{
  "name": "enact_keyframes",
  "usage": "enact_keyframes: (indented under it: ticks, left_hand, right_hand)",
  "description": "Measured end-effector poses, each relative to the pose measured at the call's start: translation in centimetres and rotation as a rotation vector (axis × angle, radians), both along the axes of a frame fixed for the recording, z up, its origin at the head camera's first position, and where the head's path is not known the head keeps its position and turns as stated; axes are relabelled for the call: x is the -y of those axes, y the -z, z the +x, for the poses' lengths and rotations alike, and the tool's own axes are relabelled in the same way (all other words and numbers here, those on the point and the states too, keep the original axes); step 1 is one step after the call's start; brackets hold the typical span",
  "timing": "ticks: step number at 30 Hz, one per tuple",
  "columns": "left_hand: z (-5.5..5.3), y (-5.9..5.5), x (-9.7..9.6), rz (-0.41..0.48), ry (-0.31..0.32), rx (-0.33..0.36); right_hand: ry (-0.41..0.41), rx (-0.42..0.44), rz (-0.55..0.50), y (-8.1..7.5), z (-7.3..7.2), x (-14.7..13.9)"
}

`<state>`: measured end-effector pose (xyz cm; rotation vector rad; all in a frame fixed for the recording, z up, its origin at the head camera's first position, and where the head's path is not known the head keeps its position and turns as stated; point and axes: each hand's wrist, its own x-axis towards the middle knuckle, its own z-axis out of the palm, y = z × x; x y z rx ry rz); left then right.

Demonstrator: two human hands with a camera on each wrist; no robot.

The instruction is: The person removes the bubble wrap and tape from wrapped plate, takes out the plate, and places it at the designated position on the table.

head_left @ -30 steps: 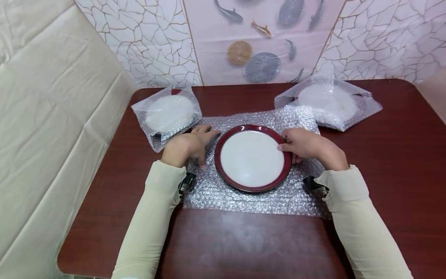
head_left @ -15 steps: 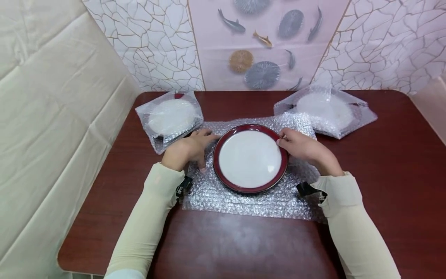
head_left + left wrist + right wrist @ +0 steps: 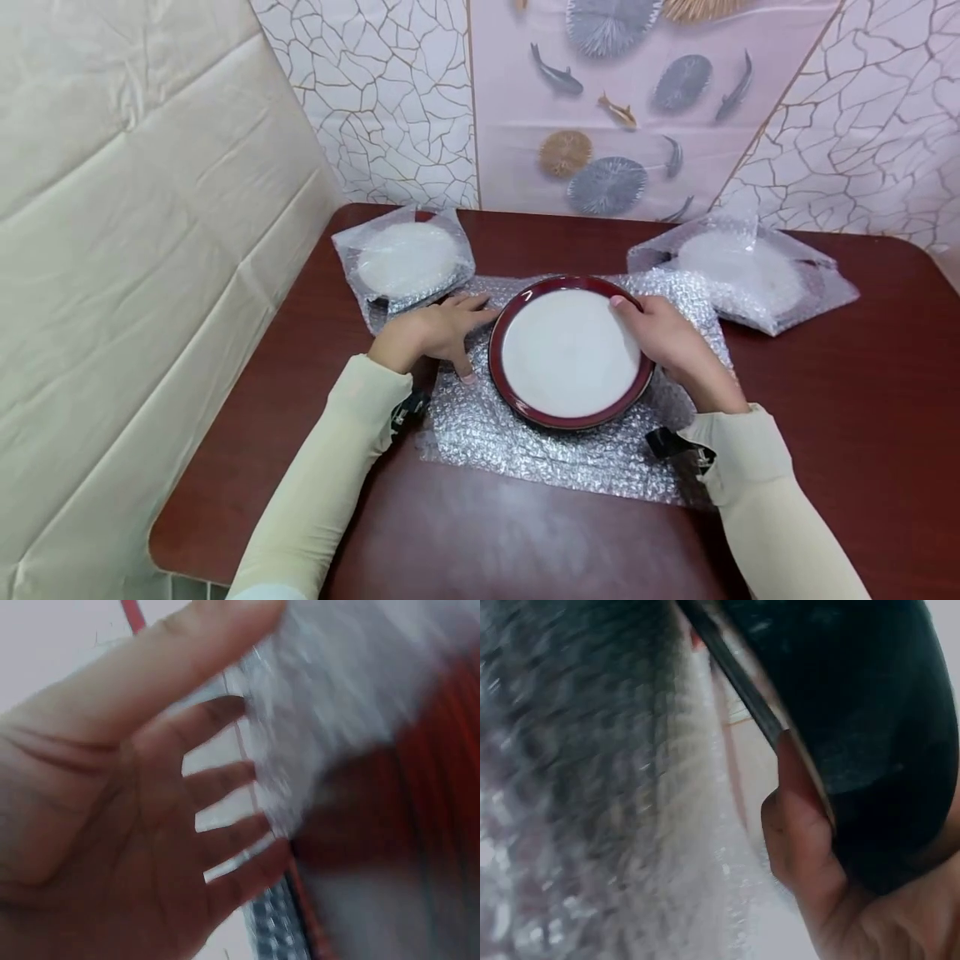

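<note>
A round plate (image 3: 570,354) with a white centre and dark red rim lies over a sheet of bubble wrap (image 3: 540,462) in the head view. My right hand (image 3: 667,337) grips the plate's upper right rim, thumb on top and the other fingers hidden beneath. The right wrist view shows the dark underside of the plate (image 3: 877,712) and the right hand (image 3: 817,862) at its edge, with bubble wrap beside it. My left hand (image 3: 442,325) holds nothing; its fingers spread over the wrap, index fingertip close to the plate's left rim. The left wrist view is blurred.
A bubble-wrapped round white item (image 3: 408,258) lies at the back left of the dark red table (image 3: 270,450). Another wrapped bundle (image 3: 742,267) sits at the back right, overlapping the sheet's corner. A patterned wall covering (image 3: 375,108) stands behind the table.
The head view has shifted, moving the scene rightward and slightly down. My right hand has moved up the plate's rim, its thumb now further over the top. The left hand stays beside the plate.
</note>
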<state>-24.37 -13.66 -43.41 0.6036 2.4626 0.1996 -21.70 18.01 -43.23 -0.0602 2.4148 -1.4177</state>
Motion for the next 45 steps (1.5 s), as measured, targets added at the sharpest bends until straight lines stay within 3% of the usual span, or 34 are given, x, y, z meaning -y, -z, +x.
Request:
enact_keyframes:
  ticks: [9, 20, 25, 28, 33, 38, 41, 45]
  left_hand:
    - [0.4, 0.7, 1.4, 0.039, 0.071, 0.045]
    - [0.5, 1.0, 2.8, 0.085, 0.076, 0.027]
    - [0.1, 1.7, 4.0, 0.18, 0.06, -0.003]
    - [0.0, 2.6, 4.7, 0.273, 0.02, -0.072]
    - [0.0, 3.7, 4.9, 0.33, -0.138, -0.143]
    - [-0.8, 3.0, 2.9, 0.322, -0.183, -0.157]
    - [-1.5, 2.0, 1.5, 0.365, -0.211, -0.124]
    - [-2.2, 1.7, 0.1, 0.481, -0.244, -0.012]
  right_hand:
    - [0.069, 0.065, -0.031, 2.2, 0.5, -0.1]
    - [0.103, 0.034, -0.009, 4.4, 0.0, 0.8]
    - [0.101, 0.017, -0.018, 5.3, -0.5, 1.4]
    - [0.082, 0.025, -0.033, 6.1, -0.9, 1.9]
    - [0.037, 0.038, -0.075, 6.7, -1.4, 2.4]
    - [0.076, 0.026, -0.073, 6.2, -1.3, 1.1]
    - [0.102, 0.011, -0.085, 5.4, -1.2, -0.2]
    - [0.129, 0.029, -0.101, 4.6, -0.7, -2.1]
